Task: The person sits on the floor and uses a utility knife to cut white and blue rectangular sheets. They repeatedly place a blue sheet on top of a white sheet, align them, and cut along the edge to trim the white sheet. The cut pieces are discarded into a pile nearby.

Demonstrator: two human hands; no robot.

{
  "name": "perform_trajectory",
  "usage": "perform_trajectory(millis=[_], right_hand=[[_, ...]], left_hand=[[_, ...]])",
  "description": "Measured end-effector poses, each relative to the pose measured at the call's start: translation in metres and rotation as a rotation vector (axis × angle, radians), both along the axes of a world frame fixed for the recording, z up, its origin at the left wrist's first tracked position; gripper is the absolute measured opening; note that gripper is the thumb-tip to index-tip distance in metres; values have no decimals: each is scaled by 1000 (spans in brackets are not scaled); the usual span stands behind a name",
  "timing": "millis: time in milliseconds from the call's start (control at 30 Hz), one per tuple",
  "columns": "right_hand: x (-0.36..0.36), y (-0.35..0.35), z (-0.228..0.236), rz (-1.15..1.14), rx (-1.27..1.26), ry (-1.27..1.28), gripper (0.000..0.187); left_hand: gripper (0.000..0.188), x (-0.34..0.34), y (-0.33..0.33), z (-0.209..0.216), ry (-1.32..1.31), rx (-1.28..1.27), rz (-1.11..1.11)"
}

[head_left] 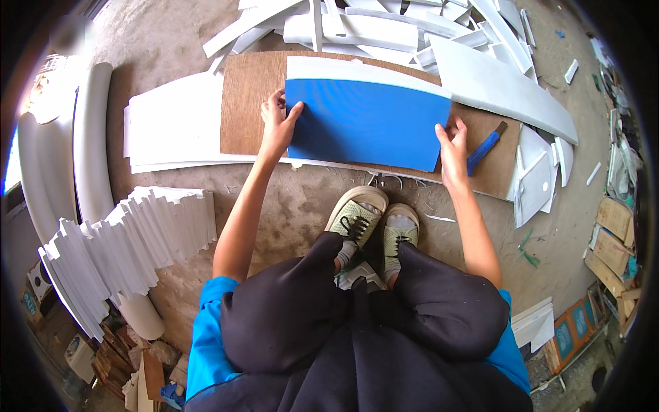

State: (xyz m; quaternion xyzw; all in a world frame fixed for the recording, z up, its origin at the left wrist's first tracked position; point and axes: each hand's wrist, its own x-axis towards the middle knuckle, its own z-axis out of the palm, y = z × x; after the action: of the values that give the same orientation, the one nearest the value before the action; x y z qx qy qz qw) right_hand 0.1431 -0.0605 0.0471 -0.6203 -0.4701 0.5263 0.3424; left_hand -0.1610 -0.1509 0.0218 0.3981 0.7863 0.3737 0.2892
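A rectangular blue sheet lies across a brown wooden board in front of my feet. My left hand pinches its left edge, thumb on top and fingers behind. On the opposite side, my right hand grips the right edge in the same way. A white foam piece with a curved far edge shows beyond the blue sheet; how far it runs underneath is hidden. Just right of my right hand, a blue-handled utility knife rests on the wooden board.
White foam sheets extend from under the board's left side. Long white offcuts are heaped behind it. A row of stacked white strips stands at left, near white rolls. Cardboard lies along the right side.
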Motion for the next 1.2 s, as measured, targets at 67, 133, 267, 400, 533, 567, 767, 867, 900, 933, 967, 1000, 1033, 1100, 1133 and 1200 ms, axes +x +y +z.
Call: perform_trajectory(millis=[67,133,267,400,533,567,767,867,900,933,967,1000,1033,1100,1133,1200], right_hand=[[11,5,5,117,100,84,36],[13,9,13,180,233,-125,32],[11,7,23,153,451,-264,33],[8,-3,3,161,489,-67,40],[9,-7,-13,166,488,-19,50],[9,-8,-14,161,480,-29,50],[3,-4,-13,194,380,-41,65],[8,4,-12,197,241,-90,74],[6,5,-8,205,220,-98,76],[5,6,-4,213,199,-106,78],[4,6,0,219,135,-106,77],[0,0,13,223,66,-106,76],[-1,-3,21,228,-3,-105,75],[5,0,13,179,-63,-75,68],[4,3,18,175,-113,12,66],[-1,4,31,142,-196,180,60]], left_hand=[[52,7,5,16,-261,234,-13],[52,13,9,35,-518,442,-61],[51,19,12,45,-369,606,-99],[52,30,6,25,-225,606,-55],[53,39,-1,9,-146,533,-50],[53,42,0,7,-171,547,-31],[56,38,2,5,-171,586,-20],[58,38,7,20,-27,531,-49],[59,37,8,27,48,505,-52],[60,34,7,28,21,465,-54],[58,28,7,32,32,416,-71],[58,22,5,33,-39,385,-83],[58,16,4,34,-109,354,-94],[59,10,5,51,-480,258,-103],[59,4,2,54,-585,257,-127],[62,-12,-4,63,-820,283,-146]])
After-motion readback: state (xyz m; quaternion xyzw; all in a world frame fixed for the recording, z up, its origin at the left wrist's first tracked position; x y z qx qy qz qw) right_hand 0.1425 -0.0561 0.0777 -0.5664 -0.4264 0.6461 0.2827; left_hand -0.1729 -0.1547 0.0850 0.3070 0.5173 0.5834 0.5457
